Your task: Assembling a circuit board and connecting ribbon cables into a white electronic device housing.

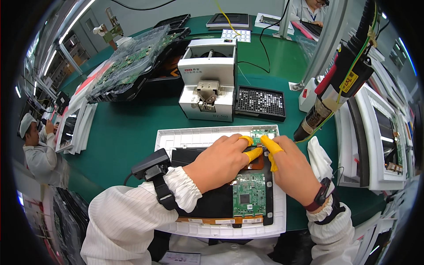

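A white plastic panel housing [176, 138] lies on the green bench in front of me, with a black sheet [216, 203] and a green circuit board [248, 194] set in it. A smaller green board [261, 131] sits at its far edge. My left hand [218, 162] and my right hand [291, 170] meet above the circuit board. Both wear yellow finger cots, and their fingertips press on an orange-brown flat cable [256, 165] between the boards. Neither hand holds a tool.
An electric screwdriver [340, 86] hangs at the right. A white screw feeder [207, 79] and a black screw tray [259, 102] stand beyond the housing. Bagged circuit boards in black trays [132, 66] lie far left. White panels are stacked at both sides. Another person [37, 152] works at left.
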A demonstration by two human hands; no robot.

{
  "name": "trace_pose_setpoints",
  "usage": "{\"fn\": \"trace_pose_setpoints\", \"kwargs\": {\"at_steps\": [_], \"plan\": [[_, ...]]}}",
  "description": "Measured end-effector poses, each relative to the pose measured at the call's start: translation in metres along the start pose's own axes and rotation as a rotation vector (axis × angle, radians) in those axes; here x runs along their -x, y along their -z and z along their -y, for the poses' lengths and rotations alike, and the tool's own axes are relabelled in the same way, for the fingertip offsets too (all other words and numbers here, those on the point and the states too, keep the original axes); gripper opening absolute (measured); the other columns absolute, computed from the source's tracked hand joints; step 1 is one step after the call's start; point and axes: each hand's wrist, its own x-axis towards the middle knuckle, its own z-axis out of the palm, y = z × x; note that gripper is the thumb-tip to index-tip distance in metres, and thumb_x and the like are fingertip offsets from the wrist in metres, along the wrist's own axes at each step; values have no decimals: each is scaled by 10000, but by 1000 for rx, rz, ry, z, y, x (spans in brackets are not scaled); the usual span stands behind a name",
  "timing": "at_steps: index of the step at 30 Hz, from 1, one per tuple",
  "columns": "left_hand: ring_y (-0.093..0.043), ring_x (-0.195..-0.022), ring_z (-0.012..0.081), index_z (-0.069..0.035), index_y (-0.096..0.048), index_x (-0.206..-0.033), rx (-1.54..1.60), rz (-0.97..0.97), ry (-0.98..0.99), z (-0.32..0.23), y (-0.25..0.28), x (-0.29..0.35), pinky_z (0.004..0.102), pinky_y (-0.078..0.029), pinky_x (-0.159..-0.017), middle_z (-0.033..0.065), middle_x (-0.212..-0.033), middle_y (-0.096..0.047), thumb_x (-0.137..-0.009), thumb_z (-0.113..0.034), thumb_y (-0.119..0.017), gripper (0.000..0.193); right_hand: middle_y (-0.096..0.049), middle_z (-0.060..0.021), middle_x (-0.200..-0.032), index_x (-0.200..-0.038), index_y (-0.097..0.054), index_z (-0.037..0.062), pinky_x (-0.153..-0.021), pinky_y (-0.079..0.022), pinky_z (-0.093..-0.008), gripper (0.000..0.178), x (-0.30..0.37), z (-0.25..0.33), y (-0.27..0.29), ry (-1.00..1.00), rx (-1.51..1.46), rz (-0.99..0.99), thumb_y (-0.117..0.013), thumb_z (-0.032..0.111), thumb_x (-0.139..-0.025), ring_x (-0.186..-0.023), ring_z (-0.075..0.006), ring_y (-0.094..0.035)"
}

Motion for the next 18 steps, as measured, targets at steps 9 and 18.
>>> {"fn": "trace_pose_setpoints", "kwargs": {"at_steps": [9, 18], "plan": [[-573, -1107, 259, -93, -618, -1306, -64, 38, 31, -3, 1, 1, 395, -447, -964, 118, -1196, -605, -857, -68, -581, 451, -535, -168, -1080, -1108, -659, -42, -916, -475, -397, 352, -12, -7, -2, -81, -4, 91, -629, -66, -759, -1048, -345, -550], [-568, -1133, 253, -98, -619, -1289, -89, 40, 51, -1, 0, 0, 417, -435, -971, 119, -1227, -610, -876, -92, -588, 414, -529, -158, -1048, -970, -693, -47, -887, -473, -386, 223, -12, -10, -2, -44, -14, 101, -629, -69, -757, -1013, -337, -546]]}}
